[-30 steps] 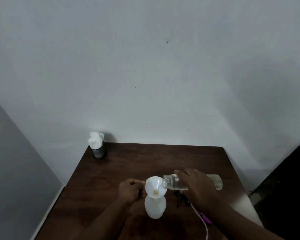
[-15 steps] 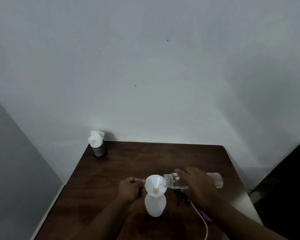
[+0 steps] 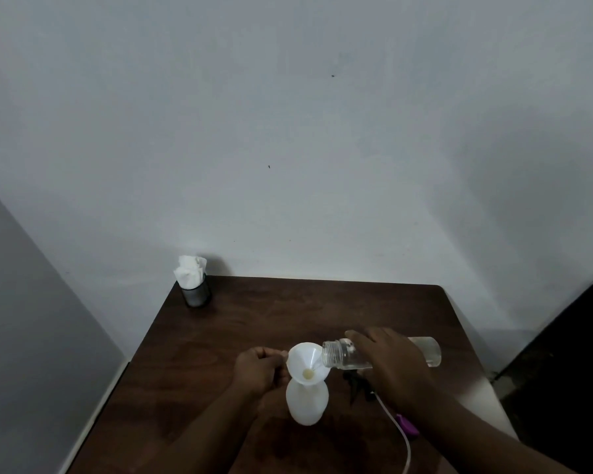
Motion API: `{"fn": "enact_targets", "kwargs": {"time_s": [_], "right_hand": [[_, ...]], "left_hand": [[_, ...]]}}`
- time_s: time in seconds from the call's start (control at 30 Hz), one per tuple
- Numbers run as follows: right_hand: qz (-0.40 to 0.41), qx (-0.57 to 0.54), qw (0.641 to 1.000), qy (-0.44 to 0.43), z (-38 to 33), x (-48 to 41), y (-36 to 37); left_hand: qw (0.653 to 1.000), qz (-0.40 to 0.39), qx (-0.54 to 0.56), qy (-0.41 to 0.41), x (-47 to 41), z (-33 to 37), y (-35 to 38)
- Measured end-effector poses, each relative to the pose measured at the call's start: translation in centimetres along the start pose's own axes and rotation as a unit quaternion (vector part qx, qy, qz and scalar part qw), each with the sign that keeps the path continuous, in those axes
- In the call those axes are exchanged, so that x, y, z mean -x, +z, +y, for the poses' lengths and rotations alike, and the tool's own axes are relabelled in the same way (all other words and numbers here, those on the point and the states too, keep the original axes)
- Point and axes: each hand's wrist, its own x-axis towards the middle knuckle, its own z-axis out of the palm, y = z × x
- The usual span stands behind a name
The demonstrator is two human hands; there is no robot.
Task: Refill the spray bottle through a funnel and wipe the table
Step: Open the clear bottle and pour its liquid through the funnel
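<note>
Two hands: I am working with both near the middle of the front edge of the dark brown wooden table (image 3: 288,313).
Left hand: my left hand (image 3: 259,371) is curling its fingers and, as far as I can see, pinching the left rim of the white plastic funnel (image 3: 307,362) to steady it.
Right hand: my right hand (image 3: 394,364) is wrapping over the clear screw-neck bottle (image 3: 343,354), clamping it and tipping it almost level, with its open mouth hanging over the funnel's right rim.
Spray bottle: the white translucent spray bottle (image 3: 307,401) is standing upright and uncapped, with the funnel sitting in its neck.
Pour: some clear liquid is lying along the lower side of the tipped bottle; any stream is too faint for me to be sure of.
Sprayer head: the black trigger head (image 3: 355,384) is lying on the table just right of the spray bottle, its white dip tube (image 3: 407,451) trailing toward the front edge.
Done so far: I am judging that the head is off, the funnel is seated and the refill is under way.
Left to do: I am expecting to finish pouring, lift the funnel out, screw the head back on and wipe the table.
Wiping stock: white tissues (image 3: 189,271) are standing in a dark cup (image 3: 196,294) at the far left corner, well apart from my hands.
</note>
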Motion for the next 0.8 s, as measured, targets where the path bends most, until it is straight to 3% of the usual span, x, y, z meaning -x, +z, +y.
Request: {"fn": "enact_targets", "kwargs": {"time_s": [0.8], "right_hand": [[0.028,-0.004,0.999,-0.015,0.0,0.16,-0.1]], "left_hand": [[1.0,0.002,0.006,-0.004,1.05,0.76,0.16]]}}
